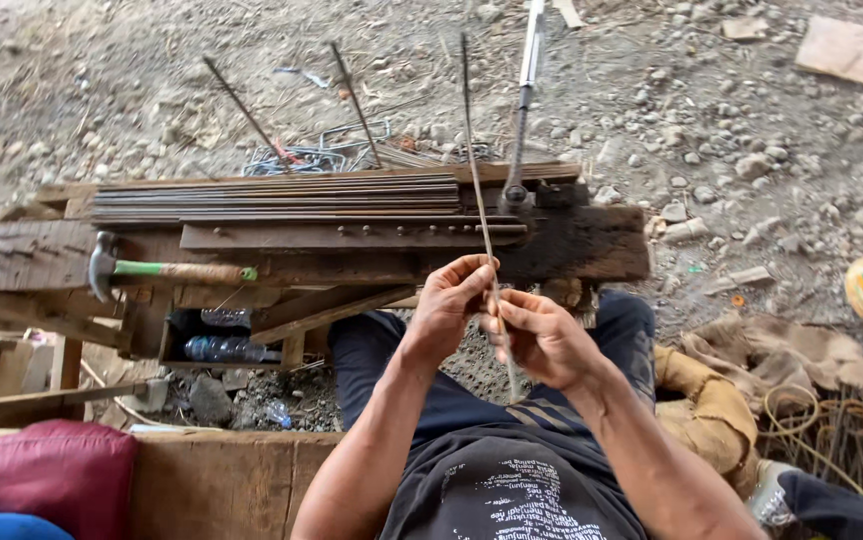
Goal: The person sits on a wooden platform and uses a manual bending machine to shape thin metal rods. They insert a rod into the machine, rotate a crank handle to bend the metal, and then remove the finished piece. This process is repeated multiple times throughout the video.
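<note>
My left hand (pixel 449 303) and my right hand (pixel 544 340) both grip a thin steel rod (pixel 477 170) that runs from my lap up and away across the wooden workbench (pixel 592 245). The left hand pinches it higher up, the right hand just below. On the bench lies a bundle of straight rods (pixel 272 197) and a long metal bending lever (pixel 522 110) stands at its right end. A claw hammer (pixel 167 270) with a green and brown handle rests on the bench's left part.
Bent wire stirrups (pixel 322 155) lie on the gravel beyond the bench. Plastic bottles (pixel 227 348) sit under it. A red cushion (pixel 42 470) lies bottom left, burlap sacks (pixel 752 350) and rusty wire (pixel 832 430) at the right, a flat board (pixel 852 50) top right.
</note>
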